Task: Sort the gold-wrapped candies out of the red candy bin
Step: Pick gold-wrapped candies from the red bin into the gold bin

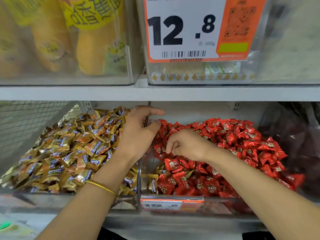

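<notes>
The stray gold-wrapped candies [154,181] lie in the red candy bin's [173,196] front-left corner against the divider, below and nearer than the right hand [185,146], whose loosely curled fingers [170,148] hold nothing I can see; the left hand [138,134] rests open over the divider.

price sign [195,28] "12.8" | yellow packets [90,35] upper bin | wire mesh [26,122] left

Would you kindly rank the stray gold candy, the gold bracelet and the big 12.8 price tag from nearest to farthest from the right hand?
1. Stray gold candy, just below-left of the right hand, at the red bin's front-left corner.
2. Gold bracelet, on the left wrist, lower left.
3. 12.8 price tag, upper shelf.
</notes>
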Demonstrator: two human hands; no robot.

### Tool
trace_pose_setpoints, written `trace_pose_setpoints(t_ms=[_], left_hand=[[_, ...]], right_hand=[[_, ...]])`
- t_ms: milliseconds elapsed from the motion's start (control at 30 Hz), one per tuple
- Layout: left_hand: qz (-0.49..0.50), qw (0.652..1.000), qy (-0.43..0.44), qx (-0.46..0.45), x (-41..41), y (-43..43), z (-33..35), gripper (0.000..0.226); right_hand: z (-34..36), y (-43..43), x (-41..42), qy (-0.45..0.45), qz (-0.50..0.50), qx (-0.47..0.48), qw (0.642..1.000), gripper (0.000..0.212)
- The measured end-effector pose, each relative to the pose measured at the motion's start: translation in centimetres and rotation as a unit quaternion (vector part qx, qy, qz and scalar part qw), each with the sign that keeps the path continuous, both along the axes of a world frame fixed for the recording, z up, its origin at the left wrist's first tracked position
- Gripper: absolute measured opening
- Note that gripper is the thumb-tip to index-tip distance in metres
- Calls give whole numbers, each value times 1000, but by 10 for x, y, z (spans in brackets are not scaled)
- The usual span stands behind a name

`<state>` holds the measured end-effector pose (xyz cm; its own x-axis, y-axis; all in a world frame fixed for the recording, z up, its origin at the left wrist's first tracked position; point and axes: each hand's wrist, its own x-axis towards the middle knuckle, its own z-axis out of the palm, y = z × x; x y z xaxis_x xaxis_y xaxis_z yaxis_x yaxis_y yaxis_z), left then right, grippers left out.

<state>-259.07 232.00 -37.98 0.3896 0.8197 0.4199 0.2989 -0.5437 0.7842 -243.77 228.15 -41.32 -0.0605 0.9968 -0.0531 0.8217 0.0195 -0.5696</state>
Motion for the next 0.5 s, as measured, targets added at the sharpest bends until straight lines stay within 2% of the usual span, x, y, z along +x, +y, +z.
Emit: trace_pose_setpoints(t_ms=[67,133,200,233,367,400,433,467,500], left_hand=[[-3,1000,4,-2,0,0,0,32],[-11,1000,8,-2,-1,-2,1,32],[-19,1000,15,0,-1,-3,2,32],[-22,1000,18,3,-2,-3,2,32],[-29,998,52,23,-3,-2,1,28],[-32,997,65,28,-3,-1,0,27],[-36,996,77,35,-3,-1,0,26],[-39,995,87,40,-3,0,0,26],[-41,994,93,42,-3,1,-1,26]], right_hand=[[0,-1,4,5,25,-36,999,22],[-7,-2,1,-56,71,-93,992,33],[-12,-3,-7,-109,90,-98,985,37],[-12,-3,-9,-107,79,-82,988,36],[9,-5,3,9,-63,-11,998,28],[14,-6,11,-15,-113,23,993,30],[18,-8,18,-83,-161,55,982,35],[21,-11,23,-151,-195,75,966,41],[21,-13,25,-177,-205,95,958,43]])
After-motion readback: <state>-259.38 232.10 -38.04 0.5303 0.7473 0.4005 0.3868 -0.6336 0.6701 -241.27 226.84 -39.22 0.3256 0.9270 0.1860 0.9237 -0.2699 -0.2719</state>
